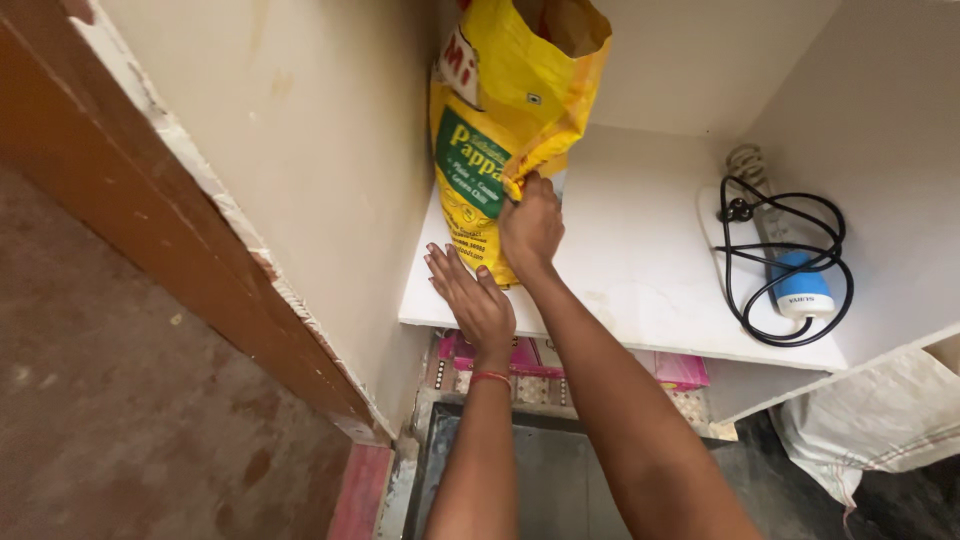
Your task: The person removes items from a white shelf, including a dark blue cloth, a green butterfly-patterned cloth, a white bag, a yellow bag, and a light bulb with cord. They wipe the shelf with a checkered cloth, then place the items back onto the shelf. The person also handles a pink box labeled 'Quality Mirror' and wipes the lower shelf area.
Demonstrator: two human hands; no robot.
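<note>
Now my right hand [530, 225] pinches the yellow bag [500, 120] tight, and my open left hand [470, 295] lies flat on the shelf [640, 260] beside it; I should keep it upright.

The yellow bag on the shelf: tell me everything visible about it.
The yellow bag is a large sack of glossy woven-looking plastic with a green label panel and some red print. It stands upright on the white shelf, tucked into the left corner against the wall. Its top is open, showing a brownish inside. The right hand pinches a bunched fold at its lower front; the left hand lies flat, fingers spread, against its base at the shelf's edge.
</note>
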